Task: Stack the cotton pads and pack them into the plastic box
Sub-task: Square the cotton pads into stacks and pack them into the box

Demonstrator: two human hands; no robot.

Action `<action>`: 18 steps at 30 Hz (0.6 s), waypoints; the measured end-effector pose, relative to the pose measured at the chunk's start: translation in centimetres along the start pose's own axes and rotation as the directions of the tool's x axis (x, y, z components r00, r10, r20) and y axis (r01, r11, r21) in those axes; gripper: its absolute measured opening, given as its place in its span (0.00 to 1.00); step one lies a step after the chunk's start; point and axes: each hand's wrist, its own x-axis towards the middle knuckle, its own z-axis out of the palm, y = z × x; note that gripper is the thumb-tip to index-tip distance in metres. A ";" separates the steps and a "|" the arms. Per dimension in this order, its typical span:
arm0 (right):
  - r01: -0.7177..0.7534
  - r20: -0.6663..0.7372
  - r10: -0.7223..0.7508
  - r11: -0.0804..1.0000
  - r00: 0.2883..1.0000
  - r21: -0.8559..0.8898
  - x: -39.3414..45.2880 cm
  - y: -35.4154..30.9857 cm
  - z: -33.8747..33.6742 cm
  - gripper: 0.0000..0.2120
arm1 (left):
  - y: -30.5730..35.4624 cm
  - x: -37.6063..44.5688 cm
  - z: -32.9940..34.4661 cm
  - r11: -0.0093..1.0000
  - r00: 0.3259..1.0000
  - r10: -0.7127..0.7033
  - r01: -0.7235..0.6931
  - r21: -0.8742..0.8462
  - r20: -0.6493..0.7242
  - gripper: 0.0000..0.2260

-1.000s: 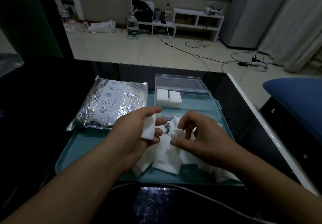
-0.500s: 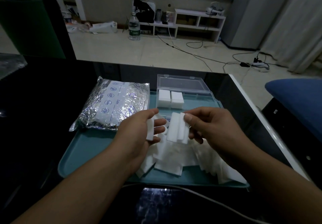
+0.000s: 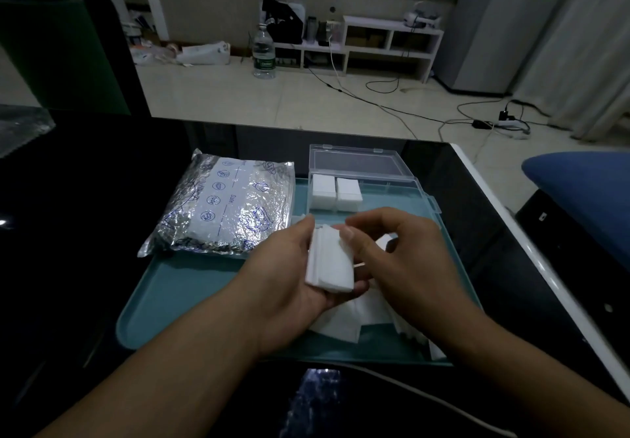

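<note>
Left hand (image 3: 289,277) grips small pad stack (image 3: 330,262) at frame centre; right hand (image 3: 402,260) pinches its top edge. Box (image 3: 392,195) upper centre, two stacks inside. Square edges flush before adding loose pads (image 3: 344,325) from tray (image 3: 191,304)

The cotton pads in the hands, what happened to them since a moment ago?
The right hand brought its picked-up pads leftward onto the left hand, making one stack of cotton pads that both hands hold. The plastic box, foil bag and tray stayed put.
</note>
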 end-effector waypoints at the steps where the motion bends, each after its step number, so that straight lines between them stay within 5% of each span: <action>1: 0.050 -0.007 -0.051 0.996 0.999 -0.074 0.0 0.2 -0.1 0.10 | 0.0 0.0 0.0 1.000 1.000 0.002 -0.002 -0.005 -0.015 0.23; 8: 0.456 0.332 -0.389 0.877 0.859 -0.154 -0.6 0.3 -1.1 0.39 | 0.2 -0.1 0.1 0.996 0.998 0.058 -0.060 -0.064 -0.022 0.18; 18: 0.335 0.325 -0.304 0.941 0.895 -0.042 -1.0 -0.1 -1.1 0.42 | -0.8 0.1 0.3 0.993 0.993 0.106 -0.109 0.048 0.049 0.25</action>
